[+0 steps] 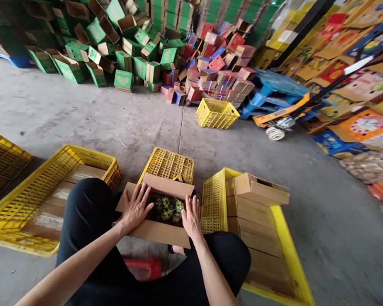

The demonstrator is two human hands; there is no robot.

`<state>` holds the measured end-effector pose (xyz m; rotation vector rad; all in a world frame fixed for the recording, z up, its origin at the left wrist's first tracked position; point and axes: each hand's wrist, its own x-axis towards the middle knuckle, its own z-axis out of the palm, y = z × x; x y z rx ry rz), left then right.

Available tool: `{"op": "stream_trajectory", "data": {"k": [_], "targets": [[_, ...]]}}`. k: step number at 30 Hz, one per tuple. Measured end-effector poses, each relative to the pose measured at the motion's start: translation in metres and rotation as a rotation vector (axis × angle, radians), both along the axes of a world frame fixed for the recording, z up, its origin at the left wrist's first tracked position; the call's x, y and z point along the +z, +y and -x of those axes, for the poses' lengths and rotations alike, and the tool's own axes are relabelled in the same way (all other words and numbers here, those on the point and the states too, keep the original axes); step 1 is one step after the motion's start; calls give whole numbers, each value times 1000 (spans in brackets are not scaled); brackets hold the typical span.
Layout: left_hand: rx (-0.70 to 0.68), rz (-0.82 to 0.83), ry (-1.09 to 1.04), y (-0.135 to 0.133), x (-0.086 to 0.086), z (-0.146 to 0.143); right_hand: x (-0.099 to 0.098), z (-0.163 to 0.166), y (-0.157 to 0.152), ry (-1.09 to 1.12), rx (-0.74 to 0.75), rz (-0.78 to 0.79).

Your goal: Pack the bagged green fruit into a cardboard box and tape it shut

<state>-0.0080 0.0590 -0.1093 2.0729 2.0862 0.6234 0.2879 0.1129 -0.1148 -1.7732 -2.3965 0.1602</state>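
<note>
Between my knees an open cardboard box (170,231) has its long flaps spread outward. Inside lie several round, dark-and-yellow-green items (166,208) that look wrapped in plastic; their kind is unclear. My left hand (136,208) lies flat on the box's left flap, fingers stretched and pointing away from me. On the right side, my right hand (191,214) rests over the box's right edge with its fingers extended. Neither hand grips anything. A yellow upturned crate (169,163) stands just beyond the box, partly behind its far flap.
To my left a yellow crate (6,216) holds taped cartons. On my right another yellow crate (293,250) is filled with cartons, one open carton (258,189) on top. Farther off are an empty crate (217,114), a pallet jack (284,117) and piled green boxes (72,68).
</note>
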Motion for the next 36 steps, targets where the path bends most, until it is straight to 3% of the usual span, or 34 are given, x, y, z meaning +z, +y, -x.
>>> {"op": "stream_trajectory", "data": {"k": [7, 10, 14, 19, 26, 31, 36], "targets": [[21, -20, -76, 1, 0, 2, 27, 26, -17, -19, 101, -92], [39, -32, -102, 1, 1, 6, 37, 58, -21, -28, 227, 78], [81, -34, -166, 2, 5, 10, 41, 107, -7, -133, 37, 421], [115, -62, -235, 3, 7, 10, 47, 146, 3, -165, -60, 438], [121, -52, -258, 2, 4, 11, 65, 160, -12, -17, 14, 384], [115, -49, -254, 1, 1, 12, 66, 181, -12, 56, 71, 389], [113, -46, -255, 2, 0, 12, 54, 139, -4, -33, -10, 407]]}}
